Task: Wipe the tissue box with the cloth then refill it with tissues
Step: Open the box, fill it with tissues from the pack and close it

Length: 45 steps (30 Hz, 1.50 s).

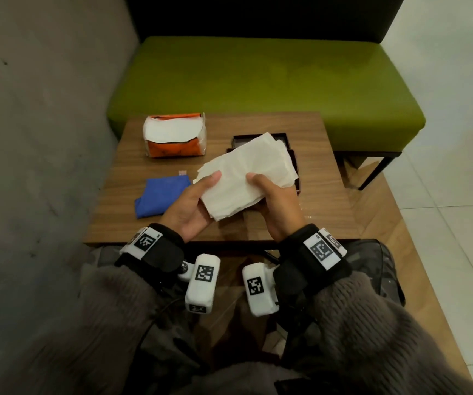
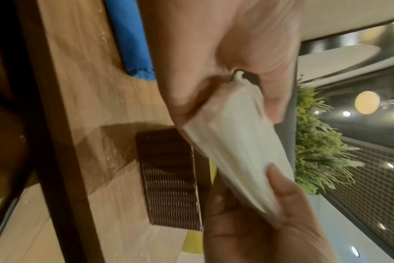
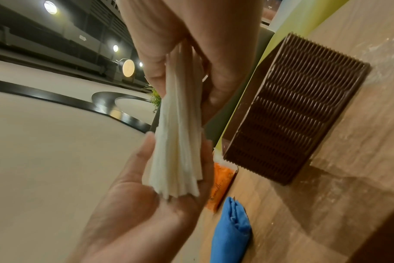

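My left hand (image 1: 191,205) and right hand (image 1: 275,208) both gripping tissue stack (image 1: 246,178) above brown ribbed tissue box (image 3: 297,110), blue cloth (image 1: 159,196) near left on bench (image 1: 320,172), orange tissue pack (image 1: 176,138) lettering unreadable.

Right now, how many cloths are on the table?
1: a folded blue cloth lies on the table, left of the held tissues and in front of the orange pack.

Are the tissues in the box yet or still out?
Out. Both the left hand and right hand hold the tissues above the brown box.
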Motion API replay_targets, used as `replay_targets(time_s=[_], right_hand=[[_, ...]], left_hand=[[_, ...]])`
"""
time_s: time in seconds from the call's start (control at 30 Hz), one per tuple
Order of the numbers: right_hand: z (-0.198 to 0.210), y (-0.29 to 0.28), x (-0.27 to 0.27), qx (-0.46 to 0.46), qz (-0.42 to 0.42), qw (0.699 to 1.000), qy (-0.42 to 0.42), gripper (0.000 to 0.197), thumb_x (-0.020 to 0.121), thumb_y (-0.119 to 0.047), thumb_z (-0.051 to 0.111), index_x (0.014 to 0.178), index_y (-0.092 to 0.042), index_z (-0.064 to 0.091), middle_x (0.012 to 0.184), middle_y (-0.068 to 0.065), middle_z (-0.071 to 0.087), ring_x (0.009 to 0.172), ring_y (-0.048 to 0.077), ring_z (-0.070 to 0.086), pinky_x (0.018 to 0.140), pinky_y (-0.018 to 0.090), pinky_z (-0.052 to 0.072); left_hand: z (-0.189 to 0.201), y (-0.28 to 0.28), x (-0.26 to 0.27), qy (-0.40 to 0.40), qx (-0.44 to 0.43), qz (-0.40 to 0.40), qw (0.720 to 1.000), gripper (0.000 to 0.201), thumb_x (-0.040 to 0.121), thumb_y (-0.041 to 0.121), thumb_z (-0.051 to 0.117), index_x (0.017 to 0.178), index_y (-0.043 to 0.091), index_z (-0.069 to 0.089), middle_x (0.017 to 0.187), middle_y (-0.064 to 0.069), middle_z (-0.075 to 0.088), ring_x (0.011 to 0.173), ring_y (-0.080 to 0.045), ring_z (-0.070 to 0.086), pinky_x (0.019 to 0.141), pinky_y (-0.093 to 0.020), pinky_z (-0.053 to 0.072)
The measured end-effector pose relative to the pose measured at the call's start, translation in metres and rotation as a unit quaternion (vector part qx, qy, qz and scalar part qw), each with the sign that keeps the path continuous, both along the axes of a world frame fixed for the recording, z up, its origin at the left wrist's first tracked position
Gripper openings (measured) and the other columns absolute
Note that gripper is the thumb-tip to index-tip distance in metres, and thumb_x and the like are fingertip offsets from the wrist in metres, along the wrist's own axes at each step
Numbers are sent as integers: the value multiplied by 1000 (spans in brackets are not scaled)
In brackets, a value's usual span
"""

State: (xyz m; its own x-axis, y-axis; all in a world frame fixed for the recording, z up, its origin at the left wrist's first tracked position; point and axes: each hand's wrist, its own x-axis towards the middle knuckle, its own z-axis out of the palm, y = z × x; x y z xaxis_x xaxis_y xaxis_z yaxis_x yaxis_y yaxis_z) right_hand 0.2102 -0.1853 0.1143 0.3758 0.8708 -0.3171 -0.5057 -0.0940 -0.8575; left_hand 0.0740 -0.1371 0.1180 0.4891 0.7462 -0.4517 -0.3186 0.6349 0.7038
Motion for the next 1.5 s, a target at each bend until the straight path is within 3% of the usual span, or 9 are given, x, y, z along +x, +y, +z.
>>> replay_targets(time_s=[0.1, 0.27, 0.4, 0.73, 0.87, 0.97, 1.13, 1.33, 1.5], right_hand=[[0, -2, 2, -23, 24, 999, -18, 49, 85, -7, 68, 132, -8, 52, 124, 13, 64, 112, 29, 64, 96, 52, 53], [7, 0, 19, -52, 90, 994, -38, 70, 74, -56, 66, 130, -15, 57, 127, 15, 64, 112, 32, 65, 86, 49, 56], [9, 2, 11, -63, 106, 989, -86, 46, 91, -44, 60, 128, -18, 54, 120, 8, 66, 107, 24, 65, 93, 47, 55], [3, -2, 12, -80, 93, 983, -135, 56, 91, -11, 56, 140, -17, 31, 127, 6, 52, 114, 24, 55, 96, 46, 53], [-1, -2, 17, -40, 32, 997, -61, 48, 89, 1, 55, 135, -8, 44, 129, 14, 59, 115, 31, 61, 95, 47, 54], [-1, -3, 8, 24, 34, 999, 16, 41, 89, 5, 54, 128, -6, 53, 127, 17, 63, 116, 32, 63, 97, 47, 52], [-7, -6, -9, 32, 21, 998, 43, 66, 73, -3, 66, 135, -1, 46, 131, 22, 60, 119, 36, 60, 98, 51, 51], [-11, -20, -1, -26, 77, 997, -1, 50, 82, -17, 67, 130, -13, 54, 125, 13, 66, 111, 27, 65, 83, 38, 57], [5, -18, 20, -80, 192, 968, -138, 54, 89, -65, 45, 110, -20, 67, 99, 2, 73, 90, 18, 69, 77, 34, 52]], left_hand=[[2, 6, -2, 83, 55, 30, 995, 38, 90, 11, 55, 128, 7, 51, 123, -14, 62, 110, -25, 62, 91, -37, 52], [7, 18, -19, 127, 102, 50, 985, 47, 83, 15, 63, 128, 8, 51, 116, -12, 66, 102, -24, 66, 76, -31, 58], [7, 11, -7, 164, 101, 49, 980, 43, 86, 27, 62, 126, 15, 54, 115, -11, 66, 102, -25, 64, 81, -35, 56], [7, 8, -7, 164, 75, 53, 982, 44, 86, 16, 57, 129, 15, 47, 123, -14, 60, 107, -28, 60, 87, -43, 50], [11, 4, -12, 34, 39, 45, 998, 49, 85, 23, 58, 131, 12, 48, 128, -13, 59, 115, -27, 58, 90, -40, 52], [3, -7, -9, -59, 25, 57, 996, 85, 63, 51, 75, 135, 14, 47, 131, -11, 57, 123, -28, 53, 102, -43, 44], [-4, -16, -1, -151, 50, 42, 986, 106, 57, 68, 68, 143, 18, 33, 142, -14, 46, 130, -33, 44, 106, -50, 38], [-2, -16, 2, 5, 74, 63, 995, 53, 82, 15, 65, 131, 17, 47, 125, -7, 63, 117, -24, 58, 100, -46, 45], [5, -10, -3, 76, 86, 25, 993, 35, 88, 15, 58, 122, 20, 54, 115, -3, 67, 108, -20, 62, 91, -37, 50]])
